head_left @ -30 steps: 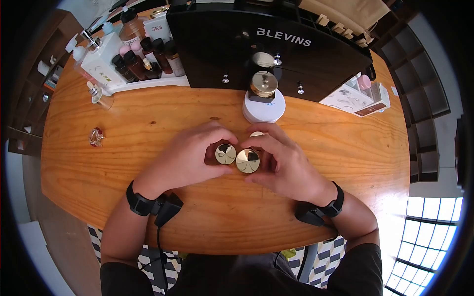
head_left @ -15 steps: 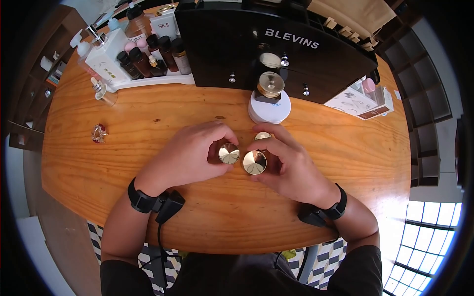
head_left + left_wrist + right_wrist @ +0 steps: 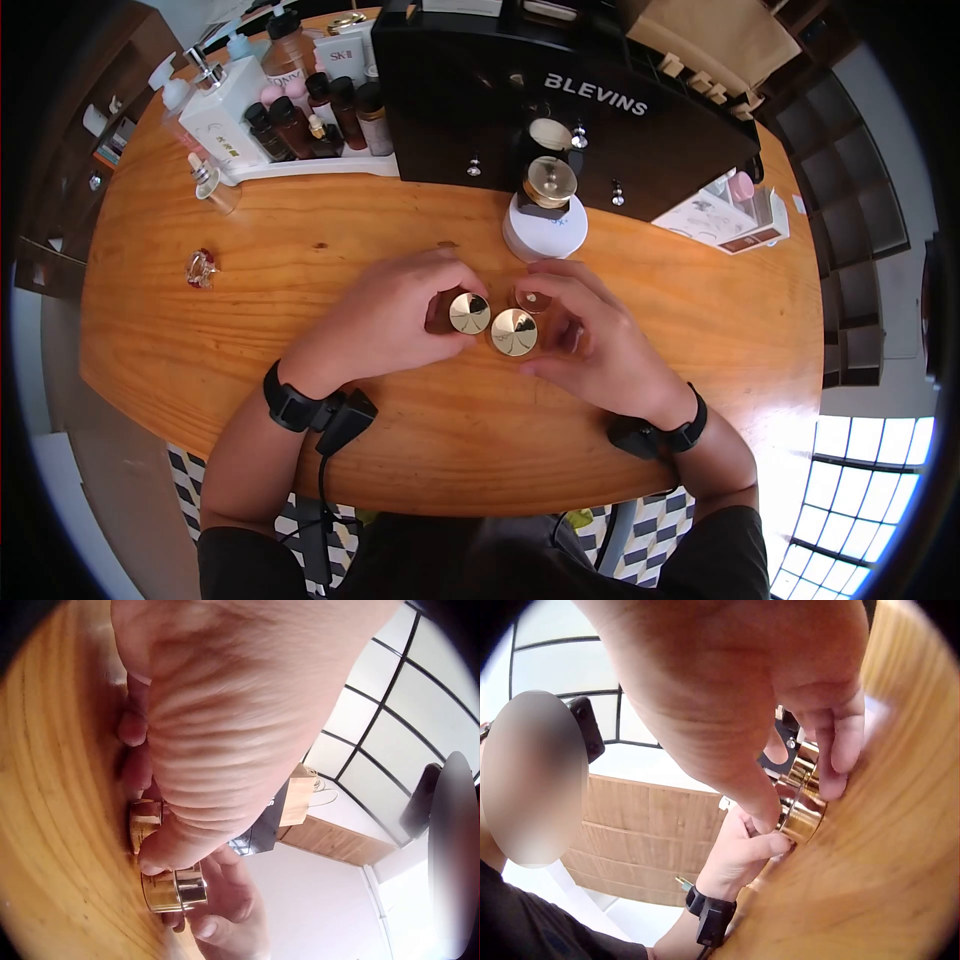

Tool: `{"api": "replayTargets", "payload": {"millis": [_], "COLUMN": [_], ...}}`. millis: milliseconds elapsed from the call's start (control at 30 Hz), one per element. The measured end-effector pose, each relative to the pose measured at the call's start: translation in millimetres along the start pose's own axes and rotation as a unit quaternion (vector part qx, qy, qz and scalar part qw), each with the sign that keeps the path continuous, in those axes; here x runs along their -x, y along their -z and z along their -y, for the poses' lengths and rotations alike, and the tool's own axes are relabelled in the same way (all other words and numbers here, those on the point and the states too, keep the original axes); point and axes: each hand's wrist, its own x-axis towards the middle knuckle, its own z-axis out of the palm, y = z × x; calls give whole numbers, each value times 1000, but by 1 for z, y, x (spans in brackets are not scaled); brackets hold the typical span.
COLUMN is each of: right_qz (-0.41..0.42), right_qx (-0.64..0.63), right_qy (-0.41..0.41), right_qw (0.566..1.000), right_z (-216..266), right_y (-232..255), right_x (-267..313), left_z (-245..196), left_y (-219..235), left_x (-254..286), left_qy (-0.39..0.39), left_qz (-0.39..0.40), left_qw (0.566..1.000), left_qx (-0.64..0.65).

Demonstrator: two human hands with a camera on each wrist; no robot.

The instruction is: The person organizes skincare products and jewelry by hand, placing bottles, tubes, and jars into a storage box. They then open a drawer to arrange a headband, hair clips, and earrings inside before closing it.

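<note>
My left hand (image 3: 400,310) grips a small gold jar (image 3: 469,313) between thumb and fingers; its round, faceted lid faces up. Just right of it stands a second gold jar (image 3: 514,332), with a shiny lid and gold body in the left wrist view. Around this one curls my right hand (image 3: 605,345), thumb on the near side, fingers on the far side. A third gold round top (image 3: 531,298) shows behind it, partly covered by the right fingers. In the right wrist view, the right thumb (image 3: 761,814) overlaps the shiny lid.
Behind the hands, a dark jar with a gold lid (image 3: 551,183) sits on a white round tub (image 3: 545,235), before a black BLEVINS case (image 3: 470,110). A white tray (image 3: 310,168) of bottles, a dropper bottle (image 3: 210,185) and a red-and-clear trinket (image 3: 201,268) lie left.
The two gold jars, side by side a second ago, are now slightly apart. My right hand has shifted a little right, its fingertips looser around its jar. The left hand keeps its grip.
</note>
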Motion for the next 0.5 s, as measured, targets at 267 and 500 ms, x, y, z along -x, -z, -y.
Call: {"api": "replayTargets", "payload": {"millis": [267, 500], "right_qz": [-160, -51], "right_qx": [-175, -307], "right_qy": [-132, -165], "right_qw": [962, 936], "right_z": [-13, 4], "right_y": [6, 4], "right_x": [24, 29], "left_z": [2, 0], "left_y": [-1, -3], "left_x": [2, 1], "left_qy": [-21, -40], "left_qz": [-1, -14], "left_qw": [1000, 999], "left_qx": [-19, -17]}}
